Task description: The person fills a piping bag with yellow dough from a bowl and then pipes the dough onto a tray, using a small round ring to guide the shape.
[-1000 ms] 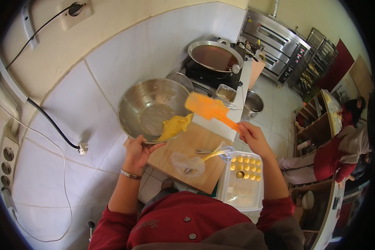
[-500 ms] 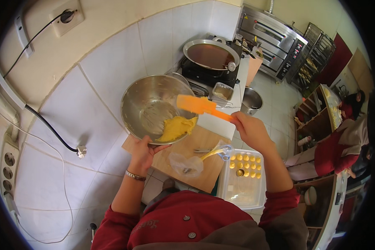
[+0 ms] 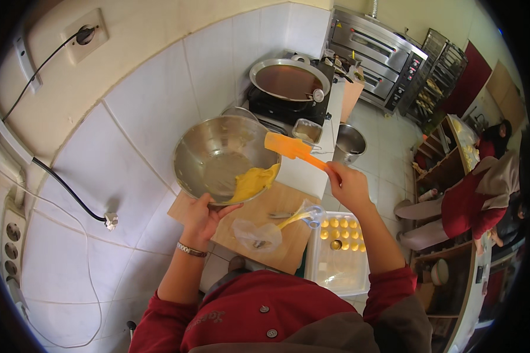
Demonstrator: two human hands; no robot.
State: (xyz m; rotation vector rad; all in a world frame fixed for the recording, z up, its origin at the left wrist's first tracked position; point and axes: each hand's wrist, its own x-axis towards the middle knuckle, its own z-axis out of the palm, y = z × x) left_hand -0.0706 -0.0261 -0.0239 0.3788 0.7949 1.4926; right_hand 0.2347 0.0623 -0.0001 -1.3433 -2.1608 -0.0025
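Note:
My left hand (image 3: 203, 217) grips the near rim of a large steel mixing bowl (image 3: 203, 153), which is tilted over the wooden board. A lump of yellow dough or batter (image 3: 254, 182) lies against the bowl's right side, and thin smears coat the inner wall. In my right hand (image 3: 348, 183) is the handle of an orange spatula (image 3: 288, 146). Its blade is near the bowl's right rim, with some yellow stuff on it. Below the bowl, a clear plastic piping bag (image 3: 259, 234) with yellow residue lies on the wooden board (image 3: 235, 235), beside blue-handled scissors (image 3: 315, 219).
Right of the board, a translucent tray (image 3: 338, 270) holds rows of small yellow rounds and a metal piece. Beyond the bowl, a wide pan of brown liquid (image 3: 291, 81) sits on a black stove (image 3: 288, 107). A steel pot (image 3: 350, 141) stands on the floor. A co-worker (image 3: 474, 200) stands at right.
The spatula has moved slightly right and tilted downward at the bowl's right rim. My left hand still holds the bowl, and the view has shifted a little.

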